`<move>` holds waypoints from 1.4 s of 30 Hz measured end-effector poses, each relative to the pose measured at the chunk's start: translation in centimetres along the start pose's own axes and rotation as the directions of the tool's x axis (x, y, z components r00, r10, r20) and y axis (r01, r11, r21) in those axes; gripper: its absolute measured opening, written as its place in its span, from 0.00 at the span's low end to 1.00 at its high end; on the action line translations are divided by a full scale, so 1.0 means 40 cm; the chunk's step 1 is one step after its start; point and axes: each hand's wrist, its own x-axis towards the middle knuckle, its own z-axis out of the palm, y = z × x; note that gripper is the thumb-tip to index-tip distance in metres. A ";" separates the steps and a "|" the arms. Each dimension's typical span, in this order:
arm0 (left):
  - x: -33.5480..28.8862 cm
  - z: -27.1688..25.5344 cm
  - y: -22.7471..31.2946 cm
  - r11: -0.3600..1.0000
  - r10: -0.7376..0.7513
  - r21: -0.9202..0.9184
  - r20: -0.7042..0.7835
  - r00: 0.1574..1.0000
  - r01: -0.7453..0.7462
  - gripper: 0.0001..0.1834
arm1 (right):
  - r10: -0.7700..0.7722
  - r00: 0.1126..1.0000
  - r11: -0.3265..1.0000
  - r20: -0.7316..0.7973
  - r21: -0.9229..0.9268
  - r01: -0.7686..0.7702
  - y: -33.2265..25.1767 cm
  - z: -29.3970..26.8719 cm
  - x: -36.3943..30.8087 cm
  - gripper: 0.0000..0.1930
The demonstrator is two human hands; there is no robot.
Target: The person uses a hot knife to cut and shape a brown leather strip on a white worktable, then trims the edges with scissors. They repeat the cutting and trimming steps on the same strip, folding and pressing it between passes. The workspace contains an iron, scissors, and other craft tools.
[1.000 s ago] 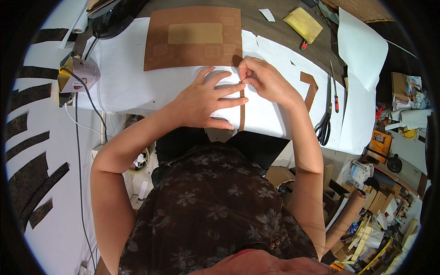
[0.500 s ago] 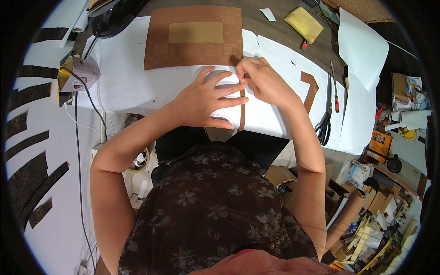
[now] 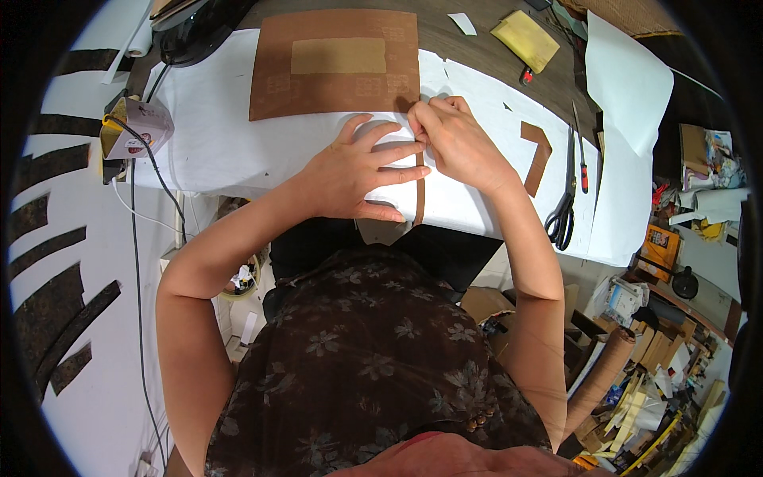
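Observation:
A narrow brown strip (image 3: 420,191) runs from the near edge of the white sheet (image 3: 214,151) up toward the large brown panel (image 3: 334,95). My left hand (image 3: 358,171) lies with fingers spread, its fingertips resting on and beside the strip. My right hand (image 3: 457,143) is closed in a pinch at the strip's far end, close to the panel's lower right corner. The strip's far end is partly hidden by those fingers. A tan rectangle (image 3: 338,57) sits in the middle of the panel.
Right of my hands lie a bent brown piece (image 3: 537,157), black scissors (image 3: 563,219) and a thin red-handled tool (image 3: 584,176). A yellow pad (image 3: 526,41) is at the back. On the left stands a small box (image 3: 141,127) with cables; a white sheet (image 3: 624,87) curls at the right.
My right hand has shifted very slightly up and left, still pinching at the strip. My left hand stays nearly where it was, fingers spread.

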 end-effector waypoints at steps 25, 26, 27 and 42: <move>-0.014 0.041 -0.008 0.995 0.007 -0.092 -0.157 0.988 -0.022 0.38 | -0.375 0.812 0.888 -0.447 0.078 0.453 -0.416 -0.053 0.608 0.14; -0.017 0.048 -0.008 0.984 -0.043 -0.175 -0.079 0.996 0.029 0.38 | -0.410 0.791 0.899 -0.453 -0.054 0.435 -0.467 -0.030 0.654 0.16; -0.020 0.055 -0.009 0.976 -0.061 -0.216 -0.164 0.985 0.024 0.37 | -0.437 0.782 0.899 -0.444 -0.191 0.394 -0.515 -0.009 0.695 0.19; -0.012 0.036 -0.003 0.999 -0.026 -0.037 -0.046 0.999 0.024 0.40 | -0.206 0.901 0.969 -0.383 0.047 0.242 -0.529 -0.238 0.639 0.16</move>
